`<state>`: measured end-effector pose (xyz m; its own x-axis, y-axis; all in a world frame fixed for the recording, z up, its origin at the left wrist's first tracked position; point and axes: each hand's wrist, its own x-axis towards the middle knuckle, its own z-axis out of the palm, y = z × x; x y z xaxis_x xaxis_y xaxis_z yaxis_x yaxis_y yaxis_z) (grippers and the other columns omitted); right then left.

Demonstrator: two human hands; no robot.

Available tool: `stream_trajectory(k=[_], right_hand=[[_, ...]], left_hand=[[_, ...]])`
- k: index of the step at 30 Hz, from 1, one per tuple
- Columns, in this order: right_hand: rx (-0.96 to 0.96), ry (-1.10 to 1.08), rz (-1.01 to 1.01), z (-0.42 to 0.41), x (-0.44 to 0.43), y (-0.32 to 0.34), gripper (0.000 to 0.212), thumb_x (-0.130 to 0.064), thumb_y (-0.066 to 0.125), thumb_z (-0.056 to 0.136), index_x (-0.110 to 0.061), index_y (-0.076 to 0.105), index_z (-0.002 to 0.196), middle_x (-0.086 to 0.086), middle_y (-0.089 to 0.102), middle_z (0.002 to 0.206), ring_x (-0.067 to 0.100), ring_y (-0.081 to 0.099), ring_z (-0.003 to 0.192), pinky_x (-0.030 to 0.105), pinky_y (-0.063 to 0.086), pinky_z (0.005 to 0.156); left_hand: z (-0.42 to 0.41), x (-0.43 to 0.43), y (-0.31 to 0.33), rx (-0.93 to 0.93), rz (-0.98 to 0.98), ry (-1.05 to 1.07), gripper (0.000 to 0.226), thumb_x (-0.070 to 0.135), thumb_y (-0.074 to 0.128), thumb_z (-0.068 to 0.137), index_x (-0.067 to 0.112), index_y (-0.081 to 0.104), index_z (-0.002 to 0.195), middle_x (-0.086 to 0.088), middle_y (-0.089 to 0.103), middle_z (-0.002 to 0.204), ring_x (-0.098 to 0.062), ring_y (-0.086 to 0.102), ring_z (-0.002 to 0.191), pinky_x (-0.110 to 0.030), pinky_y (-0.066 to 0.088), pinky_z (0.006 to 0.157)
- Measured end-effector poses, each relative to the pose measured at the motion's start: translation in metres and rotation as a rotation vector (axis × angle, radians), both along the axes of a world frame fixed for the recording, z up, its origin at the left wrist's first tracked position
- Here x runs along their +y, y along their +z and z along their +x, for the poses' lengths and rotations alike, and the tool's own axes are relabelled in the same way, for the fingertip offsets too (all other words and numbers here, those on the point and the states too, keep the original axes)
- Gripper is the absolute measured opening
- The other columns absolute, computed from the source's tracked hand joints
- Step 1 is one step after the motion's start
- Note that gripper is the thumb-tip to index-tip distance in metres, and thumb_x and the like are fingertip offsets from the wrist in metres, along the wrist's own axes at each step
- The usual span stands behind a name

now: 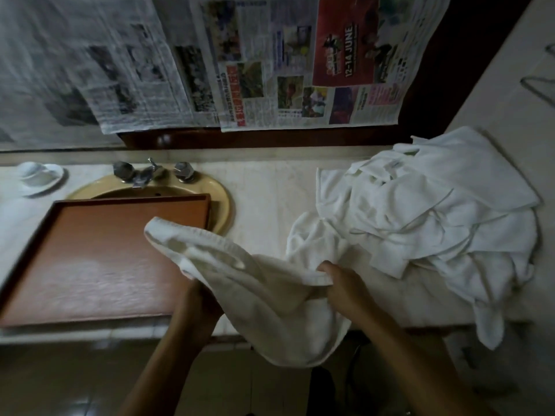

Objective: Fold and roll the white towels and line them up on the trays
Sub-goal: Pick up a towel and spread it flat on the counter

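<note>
Both hands grip one white towel (270, 295) at lower centre, over the table's (270, 181) front edge; left hand (198, 298) under its left end, fingers mostly hidden by cloth; right hand (345, 283) pinching the hem. Brown tray (99, 259) at left covers part of the yellow sink (222, 199); taps (141, 172) behind; cup and saucer (39, 175) upper left; heap of loose towels (435, 211) at right; newspapers (270, 61) hang across the top.

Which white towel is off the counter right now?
The towel gripped in the left hand and right hand, hanging free; the other towels lie heaped on the counter at right.
</note>
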<state>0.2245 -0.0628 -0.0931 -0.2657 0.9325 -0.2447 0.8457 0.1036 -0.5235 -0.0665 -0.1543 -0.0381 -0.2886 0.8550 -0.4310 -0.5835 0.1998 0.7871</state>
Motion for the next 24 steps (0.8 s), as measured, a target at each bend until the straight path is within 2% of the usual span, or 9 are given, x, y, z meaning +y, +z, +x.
stream_trajectory(k=[3, 6, 9, 11, 14, 18, 20, 22, 24], right_hand=[[0.193, -0.05, -0.072, -0.027, -0.038, 0.017, 0.021, -0.017, 0.06, 0.095, -0.034, 0.059, 0.084, -0.012, 0.065, 0.071, 0.0, 0.061, 0.064, 0.031, 0.054, 0.063], [0.265, -0.027, -0.12, -0.042, -0.07, 0.034, 0.019, -0.034, 0.068, 0.097, -0.042, 0.06, 0.081, -0.02, 0.068, 0.078, -0.005, 0.064, 0.076, 0.023, 0.049, 0.07], [0.247, 0.02, -0.219, -0.041, -0.088, 0.061, 0.015, -0.042, 0.069, 0.095, -0.03, 0.073, 0.103, -0.009, 0.075, 0.098, 0.008, 0.069, 0.094, 0.031, 0.056, 0.085], [0.182, 0.11, -0.253, -0.036, -0.093, 0.086, 0.014, -0.028, 0.069, 0.096, -0.023, 0.074, 0.107, -0.002, 0.075, 0.103, 0.018, 0.069, 0.099, 0.036, 0.054, 0.093], [0.263, 0.107, -0.176, -0.023, -0.099, 0.126, 0.005, -0.035, 0.068, 0.094, -0.035, 0.072, 0.097, -0.01, 0.073, 0.096, 0.006, 0.068, 0.095, 0.034, 0.052, 0.095], [0.398, 0.044, -0.007, -0.007, -0.098, 0.164, 0.014, -0.023, 0.067, 0.098, -0.034, 0.074, 0.093, -0.008, 0.075, 0.096, 0.012, 0.07, 0.097, 0.04, 0.052, 0.09], [0.432, 0.061, 0.031, -0.01, -0.099, 0.178, 0.019, -0.019, 0.066, 0.1, -0.033, 0.075, 0.091, -0.005, 0.075, 0.094, 0.016, 0.07, 0.096, 0.038, 0.052, 0.086], [0.46, 0.091, 0.052, -0.024, -0.103, 0.188, 0.017, -0.02, 0.065, 0.1, -0.029, 0.075, 0.09, -0.005, 0.074, 0.091, 0.013, 0.07, 0.092, 0.031, 0.05, 0.081], [0.436, 0.132, 0.056, -0.048, -0.107, 0.19, 0.013, -0.021, 0.066, 0.099, -0.027, 0.075, 0.091, -0.008, 0.074, 0.089, 0.008, 0.069, 0.089, 0.028, 0.051, 0.08]], left_hand=[[-0.042, -0.022, 0.003, -0.193, 0.005, -0.087, 0.068, 0.06, 0.038, 0.103, 0.006, 0.055, 0.141, -0.023, 0.064, 0.133, -0.042, 0.064, 0.119, -0.051, 0.054, 0.091], [-0.071, -0.035, 0.002, -0.068, -0.061, -0.165, 0.09, 0.082, 0.046, 0.087, 0.016, 0.051, 0.148, -0.021, 0.06, 0.141, -0.041, 0.057, 0.13, -0.055, 0.048, 0.1], [-0.069, -0.04, 0.008, 0.362, -0.215, -0.202, 0.08, 0.071, 0.077, 0.071, 0.025, 0.061, 0.134, -0.01, 0.066, 0.13, -0.032, 0.065, 0.116, -0.049, 0.057, 0.081], [-0.07, -0.044, 0.013, 0.46, -0.239, -0.32, 0.061, 0.056, 0.084, 0.073, 0.024, 0.066, 0.122, -0.01, 0.074, 0.114, -0.032, 0.071, 0.105, -0.051, 0.061, 0.082], [-0.074, -0.048, 0.025, 0.579, -0.181, -0.532, 0.045, 0.048, 0.08, 0.083, 0.021, 0.071, 0.118, -0.002, 0.078, 0.104, -0.022, 0.076, 0.096, -0.047, 0.061, 0.09], [-0.092, -0.047, 0.025, 0.861, -0.147, -0.696, 0.051, 0.04, 0.077, 0.086, 0.014, 0.065, 0.129, 0.0, 0.073, 0.112, -0.017, 0.071, 0.099, -0.038, 0.061, 0.087], [-0.101, -0.049, 0.026, 1.177, -0.2, -0.798, 0.05, 0.032, 0.076, 0.089, 0.012, 0.06, 0.131, -0.004, 0.069, 0.116, -0.016, 0.067, 0.097, -0.033, 0.059, 0.082], [-0.105, -0.051, 0.026, 1.493, -0.203, -0.747, 0.075, 0.038, 0.081, 0.083, 0.016, 0.045, 0.145, -0.013, 0.059, 0.135, -0.028, 0.061, 0.113, -0.044, 0.056, 0.091], [-0.091, -0.055, 0.037, 1.497, 0.039, -0.686, 0.102, 0.048, 0.085, 0.076, 0.024, 0.028, 0.157, -0.007, 0.042, 0.155, -0.026, 0.048, 0.133, -0.044, 0.048, 0.104]])
